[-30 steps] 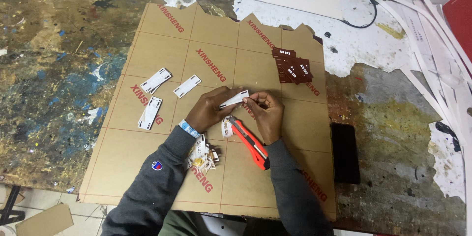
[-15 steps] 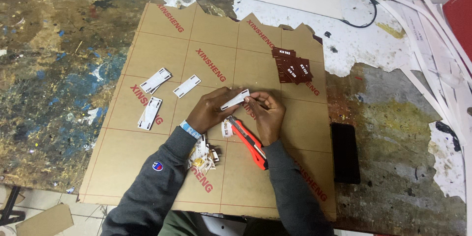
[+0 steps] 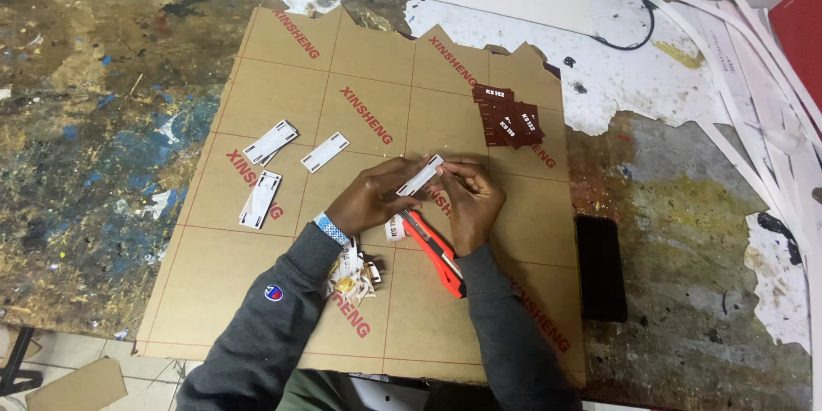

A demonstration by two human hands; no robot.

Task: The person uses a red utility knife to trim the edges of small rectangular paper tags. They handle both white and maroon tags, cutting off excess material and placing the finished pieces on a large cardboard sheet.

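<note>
White plastic, a narrow rectangular tag sits pinched between both hands above the middle of the brown sheet. Its long axis runs diagonally, the upper end pointing away and to the right, the lower end toward the left hand. The left hand's fingers close on the lower part of the tag; the right hand has its fingers closed on the upper end.

Just under the hands lies a red utility knife, angled from upper left to lower right, with a small white label piece beside its near end. A heap of white and yellowish peelings lies by the left sleeve.

To the left, three more white tags lie flat and apart on the sheet. Up and to the right, a fanned stack of dark red plates with white marks rests near the sheet's jagged far edge.

Red printing repeats diagonally across the sheet, and thin lines divide it into squares. Its near-left area lies bare. Off its right edge a black phone lies on the paint-stained surface, and white strips lie at the far right.
</note>
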